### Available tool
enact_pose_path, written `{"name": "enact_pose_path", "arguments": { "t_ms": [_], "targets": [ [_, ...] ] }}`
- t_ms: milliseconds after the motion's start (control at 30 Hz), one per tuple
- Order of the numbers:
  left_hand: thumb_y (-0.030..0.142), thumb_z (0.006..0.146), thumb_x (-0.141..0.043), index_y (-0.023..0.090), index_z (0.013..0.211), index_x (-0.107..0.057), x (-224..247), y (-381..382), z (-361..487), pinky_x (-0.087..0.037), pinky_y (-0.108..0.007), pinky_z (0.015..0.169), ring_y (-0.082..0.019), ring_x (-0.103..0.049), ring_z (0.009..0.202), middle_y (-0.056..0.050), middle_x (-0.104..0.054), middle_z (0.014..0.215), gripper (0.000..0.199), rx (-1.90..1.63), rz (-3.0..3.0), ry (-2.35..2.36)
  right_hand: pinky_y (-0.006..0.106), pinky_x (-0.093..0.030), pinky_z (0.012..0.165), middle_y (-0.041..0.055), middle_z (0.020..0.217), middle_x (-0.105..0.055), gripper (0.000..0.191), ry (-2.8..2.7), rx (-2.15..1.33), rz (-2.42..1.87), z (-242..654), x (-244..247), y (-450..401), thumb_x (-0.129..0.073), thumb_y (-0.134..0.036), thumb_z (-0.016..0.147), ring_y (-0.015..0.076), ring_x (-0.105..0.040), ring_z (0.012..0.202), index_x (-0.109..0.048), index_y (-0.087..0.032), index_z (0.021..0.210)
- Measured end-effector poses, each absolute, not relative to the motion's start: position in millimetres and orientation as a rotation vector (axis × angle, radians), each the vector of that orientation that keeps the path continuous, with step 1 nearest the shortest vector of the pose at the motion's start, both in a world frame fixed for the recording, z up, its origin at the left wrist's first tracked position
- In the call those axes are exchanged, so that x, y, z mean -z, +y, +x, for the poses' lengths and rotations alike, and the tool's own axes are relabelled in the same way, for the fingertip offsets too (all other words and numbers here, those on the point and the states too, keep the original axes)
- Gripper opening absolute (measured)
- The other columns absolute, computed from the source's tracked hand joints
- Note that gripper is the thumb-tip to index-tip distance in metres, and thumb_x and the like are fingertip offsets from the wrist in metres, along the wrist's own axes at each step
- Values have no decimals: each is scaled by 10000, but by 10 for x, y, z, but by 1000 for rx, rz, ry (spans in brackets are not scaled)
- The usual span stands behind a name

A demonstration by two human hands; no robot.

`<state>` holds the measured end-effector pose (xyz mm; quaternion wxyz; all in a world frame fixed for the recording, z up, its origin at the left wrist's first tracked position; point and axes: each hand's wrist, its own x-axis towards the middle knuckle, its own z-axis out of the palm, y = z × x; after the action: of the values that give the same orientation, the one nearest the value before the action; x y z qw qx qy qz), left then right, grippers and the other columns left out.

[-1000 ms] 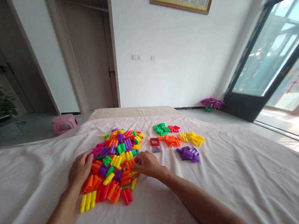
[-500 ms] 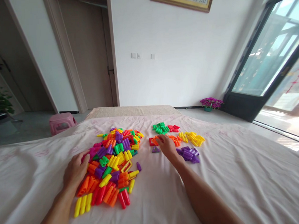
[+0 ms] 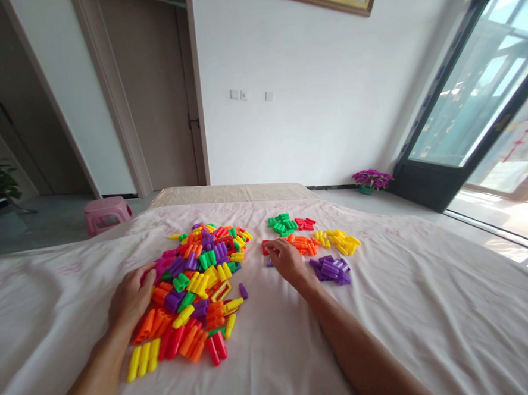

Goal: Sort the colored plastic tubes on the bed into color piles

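A heap of colourful plastic building blocks point(image 3: 198, 285), mostly joined tubes, lies on the cloth-covered surface. At its left edge, my left hand point(image 3: 131, 295) is curled around pink blocks point(image 3: 163, 264), one showing between thumb and fingers. My right hand point(image 3: 288, 261) reaches over a red block point(image 3: 264, 247), thumb and fingers slightly apart; its palm side is hidden. A purple triangular piece point(image 3: 270, 262) shows partly beneath it. Orange blocks point(image 3: 305, 245) lie just beyond its wrist, with purple blocks point(image 3: 331, 269) to their right.
Separate groups of green blocks point(image 3: 282, 224), red blocks point(image 3: 305, 223) and yellow blocks point(image 3: 338, 240) lie at the far right. The pale cloth point(image 3: 273, 352) is wrinkled. A pink stool point(image 3: 108, 216) stands beyond the left edge, and potted flowers point(image 3: 372, 180) stand by the wall.
My right hand has shifted slightly left and nearer to me, from the orange blocks toward the red block, covering much of the purple triangle. My left hand stays at the pink blocks.
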<state>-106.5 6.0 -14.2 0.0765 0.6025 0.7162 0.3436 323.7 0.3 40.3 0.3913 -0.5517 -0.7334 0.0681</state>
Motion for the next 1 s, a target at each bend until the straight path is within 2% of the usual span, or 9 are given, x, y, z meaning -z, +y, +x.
{"name": "enact_pose_path", "arguments": {
  "t_ms": [167,267,367,500,600,767,1000],
  "targets": [
    [460,943,-383,198,1259,-659,93,15,-1020,-461,-382,1035,-277,-607,1204,-115,-668,1292,495,-1050,1814,2150,250,-501,690,43,928,-724,224,-2079,-328,-1183,2960,-361,-148,-573,-126,851,143,-658,765,-734,-212,981],
    [457,949,-371,197,1258,-657,51,-12,-991,-456,-371,1036,-271,-601,1211,-112,-665,1296,494,-1049,1804,2145,238,-496,677,39,904,-718,266,-2179,-381,-1136,2918,-324,-200,-574,-79,785,132,-652,727,-734,-199,960],
    [456,950,-367,193,1258,-657,28,-22,-978,-455,-370,1037,-270,-602,1210,-112,-664,1297,498,-1041,1792,2153,254,-509,735,47,961,-727,386,-2281,-366,-1056,2908,-293,-222,-554,-37,704,154,-670,810,-730,-202,1005],
    [468,950,-364,200,1260,-658,38,-12,-985,-451,-365,1044,-268,-602,1214,-108,-667,1296,504,-1041,1789,2157,342,-493,915,72,1109,-733,480,-2465,-312,-784,2869,-309,-243,-586,-64,654,217,-667,1028,-702,-203,1098],
    [476,950,-361,205,1276,-653,59,1,-1000,-444,-375,1056,-270,-602,1220,-110,-660,1310,515,-1020,1798,2161,344,-468,959,56,1119,-734,391,-2528,-311,-719,2845,-349,-271,-606,-96,713,198,-661,1047,-699,-217,1073],
    [477,938,-382,213,1276,-657,95,29,-1033,-459,-379,1043,-274,-611,1207,-108,-665,1306,509,-1018,1799,2166,300,-473,877,31,936,-740,124,-2530,-274,-918,2848,-391,-314,-687,-244,833,180,-657,924,-729,-231,949],
    [495,935,-378,215,1270,-655,125,58,-1068,-473,-381,1023,-282,-615,1198,-110,-668,1293,517,-993,1810,2168,251,-467,779,44,968,-748,185,-2389,-282,-1202,3047,-557,-212,-593,-268,940,167,-660,888,-758,-226,1012]
  ]
}}
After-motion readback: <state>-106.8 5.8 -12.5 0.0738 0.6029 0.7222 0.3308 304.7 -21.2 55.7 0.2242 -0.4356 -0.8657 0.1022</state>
